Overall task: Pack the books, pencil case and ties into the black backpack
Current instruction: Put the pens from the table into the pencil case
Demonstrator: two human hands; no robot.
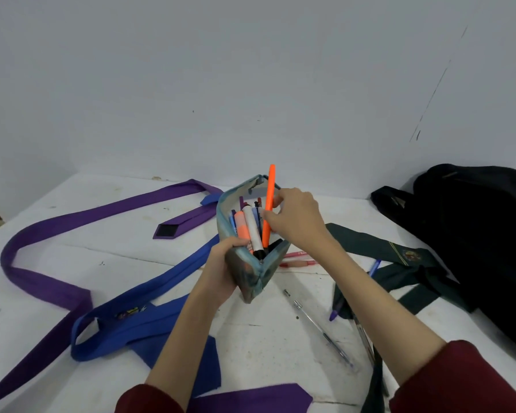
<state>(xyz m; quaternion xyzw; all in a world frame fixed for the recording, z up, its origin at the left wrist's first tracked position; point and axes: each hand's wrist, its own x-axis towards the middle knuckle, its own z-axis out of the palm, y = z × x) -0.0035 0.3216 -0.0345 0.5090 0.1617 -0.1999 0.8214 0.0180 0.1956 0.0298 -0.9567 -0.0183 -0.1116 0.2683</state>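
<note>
The left hand (225,263) grips the open pencil case (250,242) while the right hand (295,217) pinches an orange pen (268,204) into it; ties (149,296) and loose pens (319,326) lie around the fingers, the black backpack (483,234) waits unpacked far right.

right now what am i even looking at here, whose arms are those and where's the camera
The camera sits on a person's head, looking down at their own two bare arms; there is no machine. The left hand grips an open pencil case full of pens. The right hand pinches an orange pen, its lower end inside the case. On the white table lie a purple tie, a blue tie and a dark green tie, plus a few loose pens. A black backpack sits at the right.
</note>
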